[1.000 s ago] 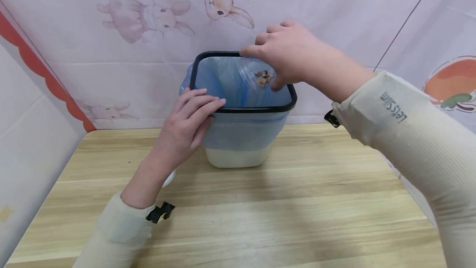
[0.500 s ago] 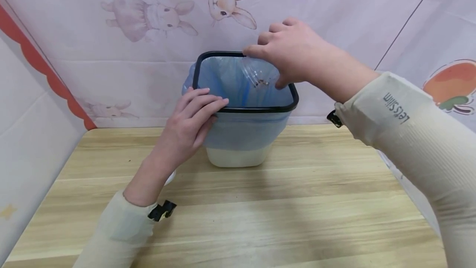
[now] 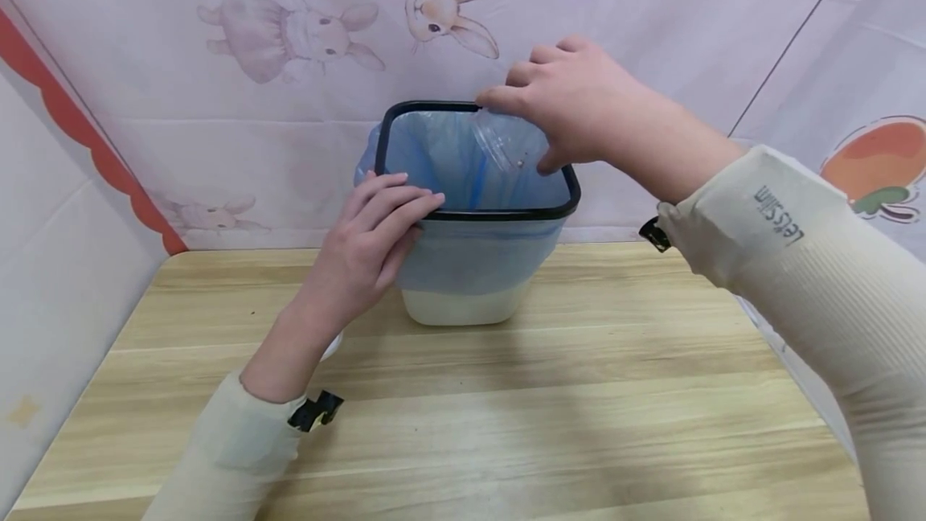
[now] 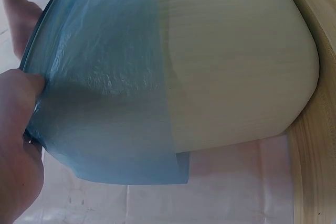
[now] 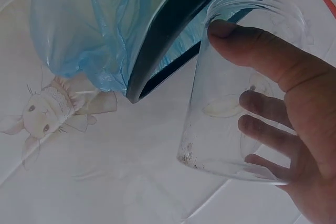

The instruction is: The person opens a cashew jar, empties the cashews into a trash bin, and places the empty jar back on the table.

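Over the near left corner of a trash bin [image 3: 463, 310] my left hand [image 3: 365, 239] grips the black rim [image 3: 506, 214], fingers over the top and thumb [image 4: 31, 82] against the outside. A blue trash bag [image 3: 477, 260] lines the bin and folds down over its outer wall. My right hand [image 3: 575, 107] holds a clear jar [image 5: 220, 135] with a threaded mouth, tipped over the bin's far right side with the mouth toward the inside. A few brown crumbs [image 5: 188, 155] cling near the jar's base; otherwise it looks nearly emptied. The thumb and several fingers wrap its sides.
The bin stands upright on a wooden table [image 3: 579, 392], near the back wall [image 3: 304, 159] with its rabbit-print cloth. A white round object [image 3: 332, 346] is mostly hidden behind my left wrist.
The brown pieces in the jar have slid out into the bin, leaving only a small bit showing. My right hand has shifted slightly right; my left hand stays on the rim.
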{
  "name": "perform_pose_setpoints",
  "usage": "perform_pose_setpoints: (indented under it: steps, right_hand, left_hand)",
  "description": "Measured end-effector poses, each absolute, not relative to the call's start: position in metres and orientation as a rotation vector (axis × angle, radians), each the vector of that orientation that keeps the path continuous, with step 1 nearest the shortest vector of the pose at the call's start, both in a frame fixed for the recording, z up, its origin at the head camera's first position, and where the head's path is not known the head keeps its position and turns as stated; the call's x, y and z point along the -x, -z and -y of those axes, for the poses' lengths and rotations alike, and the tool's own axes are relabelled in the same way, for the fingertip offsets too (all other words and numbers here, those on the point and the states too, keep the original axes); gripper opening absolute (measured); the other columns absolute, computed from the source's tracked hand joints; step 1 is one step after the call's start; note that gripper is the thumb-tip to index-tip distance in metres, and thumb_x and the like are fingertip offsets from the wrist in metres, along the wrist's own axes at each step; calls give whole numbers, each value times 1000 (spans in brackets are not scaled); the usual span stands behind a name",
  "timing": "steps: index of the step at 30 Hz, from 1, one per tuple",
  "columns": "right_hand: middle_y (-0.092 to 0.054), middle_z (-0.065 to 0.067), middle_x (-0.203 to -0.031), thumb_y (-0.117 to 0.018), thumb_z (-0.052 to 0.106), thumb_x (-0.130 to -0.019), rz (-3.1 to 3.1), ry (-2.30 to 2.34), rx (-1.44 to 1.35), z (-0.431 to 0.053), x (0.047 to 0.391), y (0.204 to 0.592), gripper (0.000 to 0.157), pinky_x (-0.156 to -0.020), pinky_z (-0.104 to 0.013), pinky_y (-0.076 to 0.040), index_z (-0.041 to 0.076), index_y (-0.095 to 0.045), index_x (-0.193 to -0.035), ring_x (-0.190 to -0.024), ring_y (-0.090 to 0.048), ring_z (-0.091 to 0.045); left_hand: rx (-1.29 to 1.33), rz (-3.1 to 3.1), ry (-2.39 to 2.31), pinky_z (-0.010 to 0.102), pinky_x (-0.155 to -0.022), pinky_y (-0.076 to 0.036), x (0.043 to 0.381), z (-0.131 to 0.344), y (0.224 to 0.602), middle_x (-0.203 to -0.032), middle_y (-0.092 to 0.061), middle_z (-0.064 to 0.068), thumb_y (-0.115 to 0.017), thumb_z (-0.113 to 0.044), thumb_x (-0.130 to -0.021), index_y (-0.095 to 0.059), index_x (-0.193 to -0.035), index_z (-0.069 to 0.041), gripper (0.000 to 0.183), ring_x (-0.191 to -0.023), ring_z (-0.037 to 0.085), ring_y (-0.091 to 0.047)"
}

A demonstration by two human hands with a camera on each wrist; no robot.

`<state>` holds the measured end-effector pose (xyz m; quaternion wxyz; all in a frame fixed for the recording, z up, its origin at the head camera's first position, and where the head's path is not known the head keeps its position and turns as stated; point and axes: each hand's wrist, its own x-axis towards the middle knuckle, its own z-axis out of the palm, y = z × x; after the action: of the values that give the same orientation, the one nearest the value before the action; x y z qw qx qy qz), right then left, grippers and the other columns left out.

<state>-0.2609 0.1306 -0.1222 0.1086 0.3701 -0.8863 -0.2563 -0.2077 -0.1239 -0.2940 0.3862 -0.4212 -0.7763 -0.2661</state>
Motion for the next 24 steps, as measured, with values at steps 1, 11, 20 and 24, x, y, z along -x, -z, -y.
perform_pose_setpoints:
  steps: [1, 11, 20, 24]
  right_hand:
    - [-57, -17, -138, -91, 41, -69, 2611, 718, -1095, -133, 261, 123, 99, -102, -61, -40, 20, -42, -152, -120, -50, -41]
    - [-52, -16, -146, -90, 42, -69, 2745, 274, -1065, -158, 261, 128, 103, -106, -63, -36, 22, -36, -155, -130, -45, -41]
    - [-57, -10, -140, -91, 42, -69, 2801, -184, -947, -176, 256, 134, 104, -105, -58, -39, 22, -35, -155, -130, -50, -33]
    - [-56, -7, -140, -91, 44, -68, 2808, -422, -882, -182, 254, 137, 104, -106, -57, -40, 26, -36, -154, -129, -52, -29]
  left_hand:
    - [1077, 1972, 677, 49, -117, -30, 208, 124, 294, -128, -63, 10, -61, -3, -96, -64, -133, -11, 37, -132, 34, -48]
    - [1076, 1961, 671, 52, -118, -29, 209, 123, 297, -128, -63, 10, -60, -2, -97, -63, -133, -10, 38, -133, 33, -47]
    - [1084, 1957, 671, 53, -118, -28, 208, 123, 297, -128, -63, 11, -60, -1, -97, -63, -133, -10, 37, -132, 34, -47]
    - [1102, 1943, 664, 48, -117, -31, 208, 123, 295, -126, -64, 12, -58, -2, -97, -64, -133, -9, 37, -131, 35, -48]
